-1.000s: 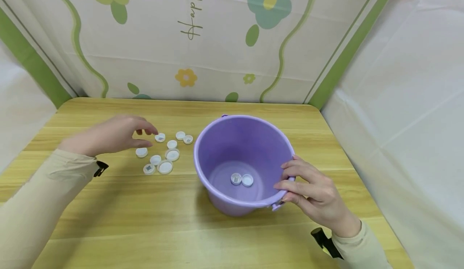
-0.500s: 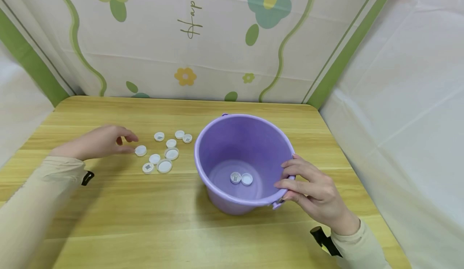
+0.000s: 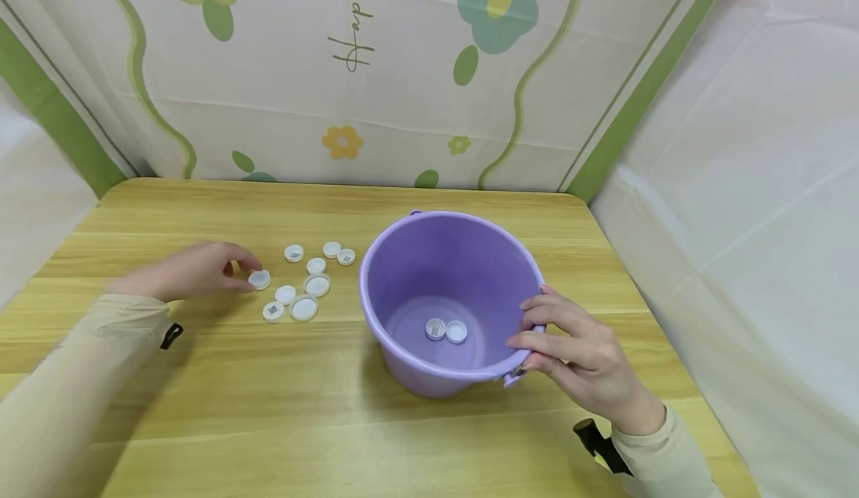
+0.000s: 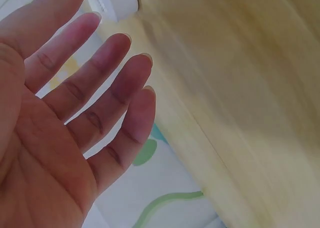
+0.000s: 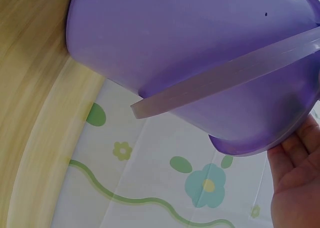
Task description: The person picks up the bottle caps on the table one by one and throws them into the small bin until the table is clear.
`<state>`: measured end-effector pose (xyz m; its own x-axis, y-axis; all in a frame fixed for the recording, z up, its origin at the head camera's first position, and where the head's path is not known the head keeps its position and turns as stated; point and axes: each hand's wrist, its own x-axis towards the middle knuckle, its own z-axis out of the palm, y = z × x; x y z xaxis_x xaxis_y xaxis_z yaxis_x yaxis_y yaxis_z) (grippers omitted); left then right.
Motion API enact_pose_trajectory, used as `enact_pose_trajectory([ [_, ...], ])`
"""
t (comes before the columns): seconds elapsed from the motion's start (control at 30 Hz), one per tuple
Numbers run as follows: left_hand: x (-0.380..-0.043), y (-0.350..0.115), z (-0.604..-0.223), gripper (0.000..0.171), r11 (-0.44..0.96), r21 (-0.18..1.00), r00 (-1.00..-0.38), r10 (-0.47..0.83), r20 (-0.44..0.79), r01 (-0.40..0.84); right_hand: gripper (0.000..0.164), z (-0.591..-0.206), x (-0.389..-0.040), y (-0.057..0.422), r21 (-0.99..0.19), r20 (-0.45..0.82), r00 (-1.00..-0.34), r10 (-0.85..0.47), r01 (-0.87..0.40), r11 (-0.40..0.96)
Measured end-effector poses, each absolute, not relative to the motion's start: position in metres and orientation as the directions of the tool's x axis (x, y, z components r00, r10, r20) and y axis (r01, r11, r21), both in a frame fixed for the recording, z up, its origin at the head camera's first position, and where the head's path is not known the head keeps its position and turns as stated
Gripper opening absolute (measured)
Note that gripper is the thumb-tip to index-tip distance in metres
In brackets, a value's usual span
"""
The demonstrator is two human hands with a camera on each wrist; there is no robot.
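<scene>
Cap (image 3: 259,279) pickup, seemingly, nine o'clock of bucket (image 3: 463,259).
Left hand (image 3: 199,270): pinch unclear, lift likely needs one; right hand (image 3: 579,347) grips bucket, four o'clock.

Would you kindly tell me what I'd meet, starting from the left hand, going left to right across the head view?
Left hand, the white cap nearest it, a loose cluster of other white caps, purple bucket, right hand.

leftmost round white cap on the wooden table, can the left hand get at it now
Likely yes: the left hand is right at the round white plastic cap, and nothing visible blocks the way.
</scene>
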<state>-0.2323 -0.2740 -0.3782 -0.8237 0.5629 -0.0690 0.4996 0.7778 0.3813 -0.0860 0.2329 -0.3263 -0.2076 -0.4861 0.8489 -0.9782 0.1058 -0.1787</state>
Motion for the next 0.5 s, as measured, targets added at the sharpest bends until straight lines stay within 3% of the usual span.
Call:
enact_pose_trajectory([
  [0.5, -0.238, -0.261, -0.387, 0.021, 0.748, 0.382, -0.795, 0.604, -0.054, 0.543, 0.021, -0.331, -0.088, 0.234, -0.196, 0.843, -0.221, -0.489, -0.975, 0.103],
])
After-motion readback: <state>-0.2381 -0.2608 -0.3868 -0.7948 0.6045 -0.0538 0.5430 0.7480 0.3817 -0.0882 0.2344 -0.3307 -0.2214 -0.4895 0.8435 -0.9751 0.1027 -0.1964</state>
